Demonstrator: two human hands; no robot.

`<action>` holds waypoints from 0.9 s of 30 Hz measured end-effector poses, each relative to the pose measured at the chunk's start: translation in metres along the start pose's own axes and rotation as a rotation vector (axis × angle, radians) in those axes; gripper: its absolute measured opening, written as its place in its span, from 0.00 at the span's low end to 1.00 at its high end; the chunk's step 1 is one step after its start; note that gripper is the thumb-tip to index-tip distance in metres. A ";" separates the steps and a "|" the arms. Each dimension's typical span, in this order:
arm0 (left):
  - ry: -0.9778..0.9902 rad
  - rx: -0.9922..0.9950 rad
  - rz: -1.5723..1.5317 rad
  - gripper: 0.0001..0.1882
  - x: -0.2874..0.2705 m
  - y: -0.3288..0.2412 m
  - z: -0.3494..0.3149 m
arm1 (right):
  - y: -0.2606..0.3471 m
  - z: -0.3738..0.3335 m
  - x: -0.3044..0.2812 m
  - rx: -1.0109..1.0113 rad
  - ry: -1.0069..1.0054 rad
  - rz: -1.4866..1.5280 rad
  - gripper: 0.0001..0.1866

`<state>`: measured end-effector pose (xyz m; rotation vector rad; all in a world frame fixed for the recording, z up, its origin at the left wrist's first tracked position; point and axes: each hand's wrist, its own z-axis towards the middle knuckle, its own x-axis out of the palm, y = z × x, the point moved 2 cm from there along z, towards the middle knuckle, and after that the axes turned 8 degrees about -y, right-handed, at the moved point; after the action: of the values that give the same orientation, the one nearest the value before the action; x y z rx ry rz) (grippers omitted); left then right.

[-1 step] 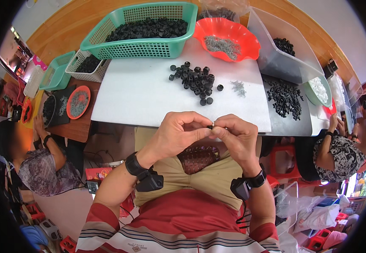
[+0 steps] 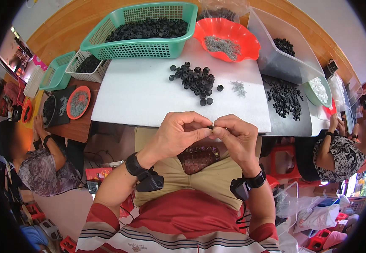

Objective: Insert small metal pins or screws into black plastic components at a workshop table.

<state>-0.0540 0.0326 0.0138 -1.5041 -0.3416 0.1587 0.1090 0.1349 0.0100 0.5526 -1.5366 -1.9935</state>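
Just off the table's near edge, my left hand (image 2: 178, 133) and my right hand (image 2: 237, 137) meet fingertip to fingertip. Thumb and forefinger of my left hand pinch a small black part (image 2: 210, 126). My right fingers are pressed together at the same spot; what they grip is mostly hidden, with a tiny pale bit showing at the tips. Beyond them, a loose heap of black round caps (image 2: 197, 80) lies on the white board (image 2: 132, 92). To its right sits a small pile of thin grey metal pieces (image 2: 239, 88).
A green basket (image 2: 136, 52) of black parts, a red scalloped bowl (image 2: 250, 44) of grey pieces and a clear bin (image 2: 275, 65) line the far side. More black parts (image 2: 284, 99) lie at right. Two people (image 2: 48, 168) (image 2: 343, 156) sit on either side.
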 end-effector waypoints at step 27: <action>-0.062 -0.140 -0.356 0.07 0.002 0.016 0.007 | -0.008 0.057 -0.020 -0.343 -0.167 -0.656 0.14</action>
<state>-0.0527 0.0409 -0.0012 -1.5524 -0.6747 -0.1042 0.0871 0.1909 0.0166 0.8362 -1.1377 -2.7870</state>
